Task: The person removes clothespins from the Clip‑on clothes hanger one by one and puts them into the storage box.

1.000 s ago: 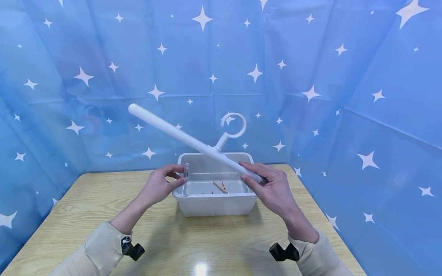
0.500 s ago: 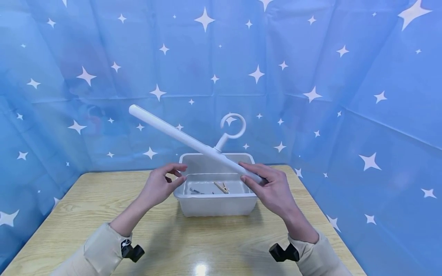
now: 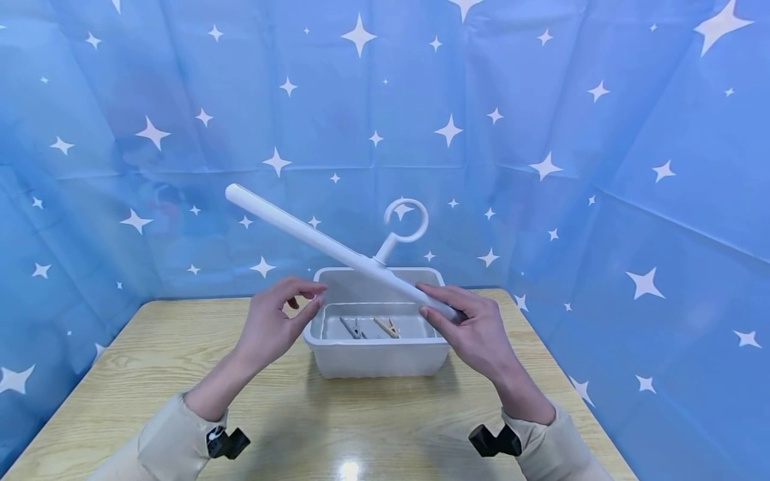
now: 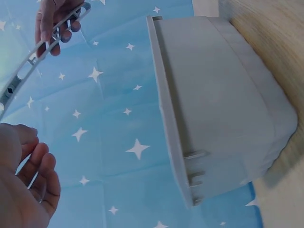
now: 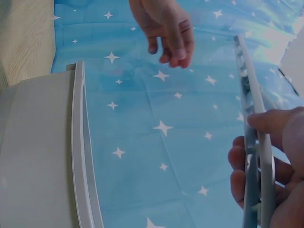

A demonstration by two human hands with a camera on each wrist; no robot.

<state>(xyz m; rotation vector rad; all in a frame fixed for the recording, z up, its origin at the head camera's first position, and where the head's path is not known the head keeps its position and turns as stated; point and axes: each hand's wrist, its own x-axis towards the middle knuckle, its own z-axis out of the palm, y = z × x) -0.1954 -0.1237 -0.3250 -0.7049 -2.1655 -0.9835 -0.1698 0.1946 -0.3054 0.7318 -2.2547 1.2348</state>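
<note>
My right hand [image 3: 472, 327] grips the lower right end of a white clothes hanger [image 3: 301, 230], a straight bar with a round hook. The bar slants up to the left above the bin. In the right wrist view, the underside of the hanger [image 5: 249, 85] shows slots, with fingers behind it and the thumb in front. My left hand [image 3: 273, 317] hovers at the bin's left rim, thumb and fingertips apart, holding nothing. Inside the white plastic bin [image 3: 379, 361] lie a grey clothespin [image 3: 349, 328] and a beige clothespin [image 3: 386, 327].
The bin stands on a wood-grain table [image 3: 198, 374], towards its back edge. Behind and at both sides hangs a blue curtain [image 3: 337, 100] with white stars. A small black wrist camera [image 3: 227, 443] sits at each sleeve cuff.
The grey clothespin left my left hand's fingertips, dropped into the bin and now lies left of the beige one. My left hand has drawn back slightly left; the right hand and hanger stay nearly still.
</note>
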